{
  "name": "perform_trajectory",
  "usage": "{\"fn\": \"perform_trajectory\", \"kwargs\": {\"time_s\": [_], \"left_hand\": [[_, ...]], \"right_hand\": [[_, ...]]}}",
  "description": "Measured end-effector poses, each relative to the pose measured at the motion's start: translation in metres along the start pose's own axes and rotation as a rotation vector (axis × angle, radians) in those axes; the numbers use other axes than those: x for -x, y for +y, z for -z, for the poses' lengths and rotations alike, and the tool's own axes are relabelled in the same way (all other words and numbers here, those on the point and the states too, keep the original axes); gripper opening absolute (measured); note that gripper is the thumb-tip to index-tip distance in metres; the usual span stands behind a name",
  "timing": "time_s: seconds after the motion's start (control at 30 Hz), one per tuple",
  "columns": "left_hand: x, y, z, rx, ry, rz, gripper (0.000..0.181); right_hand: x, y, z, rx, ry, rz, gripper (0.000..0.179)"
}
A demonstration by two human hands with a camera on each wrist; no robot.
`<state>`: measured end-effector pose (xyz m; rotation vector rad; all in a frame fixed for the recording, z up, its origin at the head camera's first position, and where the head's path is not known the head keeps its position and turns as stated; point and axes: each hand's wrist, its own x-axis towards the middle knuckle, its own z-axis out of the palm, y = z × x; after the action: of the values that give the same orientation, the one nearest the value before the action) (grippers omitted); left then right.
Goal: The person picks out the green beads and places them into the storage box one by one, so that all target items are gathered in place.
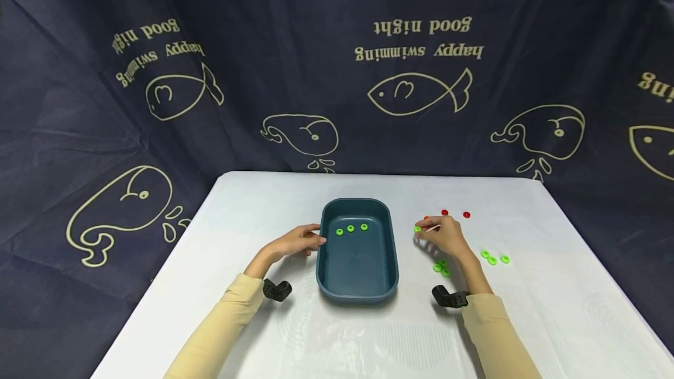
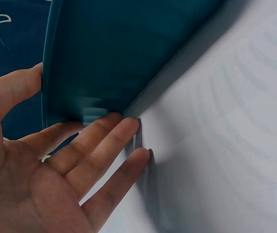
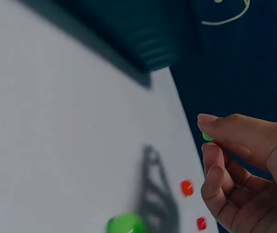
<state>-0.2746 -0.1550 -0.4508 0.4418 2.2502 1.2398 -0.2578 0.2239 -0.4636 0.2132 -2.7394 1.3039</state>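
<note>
While the beige sleeves [image 1: 221,323] and black wrist cameras [image 1: 277,290] were seen nearest, the dark blue bin [image 1: 358,268] was set between the two arms on the white table [image 1: 316,344], seemingly so that it could be reached from either side; beside the right forearm a cluster of green rings [image 1: 446,272] was placed, with three loose green rings [image 1: 492,261] scattered to its right; the bin's left wall was touched by the left hand [image 1: 297,241], its fingers extended and spread, its thumb laid at the rim, perhaps so that the bin would be steadied; right of the bin and apart from it, a single green ring [image 1: 418,228] was pinched between thumb and fingertip of the right hand [image 1: 444,235], probably because so small a piece was best held by its edges; inside, toward the far end, a row of three green rings [image 1: 350,228] was spaced out; farther off, red rings [image 1: 466,214] were laid beyond the right hand, one partly hidden by it; behind everything, a fish-printed curtain [image 1: 337,63] was hung.
</note>
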Motion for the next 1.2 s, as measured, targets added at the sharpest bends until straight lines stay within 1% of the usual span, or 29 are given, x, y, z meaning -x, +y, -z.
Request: {"fn": "perform_trajectory", "kwargs": {"time_s": [0.27,0.47,0.6,0.73,0.83,0.93,1.2], "left_hand": [[-0.001,-0.001,0.002,0.020,0.017,0.014,0.064],[0.001,-0.002,0.001,0.043,0.034,0.027,0.065],[0.001,-0.002,0.002,0.040,0.034,0.020,0.066],[0.000,-0.003,0.003,0.037,0.030,0.010,0.066],[0.000,-0.003,0.003,0.046,0.036,0.018,0.066],[0.000,-0.004,0.002,0.047,0.043,0.024,0.065],[0.000,-0.005,-0.001,0.058,0.051,0.037,0.064]], "right_hand": [[-0.023,-0.033,-0.001,-0.056,-0.002,-0.015,0.023],[-0.038,-0.062,-0.007,-0.060,-0.012,0.041,0.023],[-0.049,-0.078,-0.014,-0.060,-0.013,0.072,0.022],[-0.056,-0.090,-0.025,-0.081,-0.028,0.100,0.022],[-0.060,-0.098,-0.034,-0.103,-0.048,0.118,0.023],[-0.062,-0.104,-0.043,-0.119,-0.066,0.118,0.022],[-0.070,-0.112,-0.069,-0.106,-0.124,0.137,0.020]]}}
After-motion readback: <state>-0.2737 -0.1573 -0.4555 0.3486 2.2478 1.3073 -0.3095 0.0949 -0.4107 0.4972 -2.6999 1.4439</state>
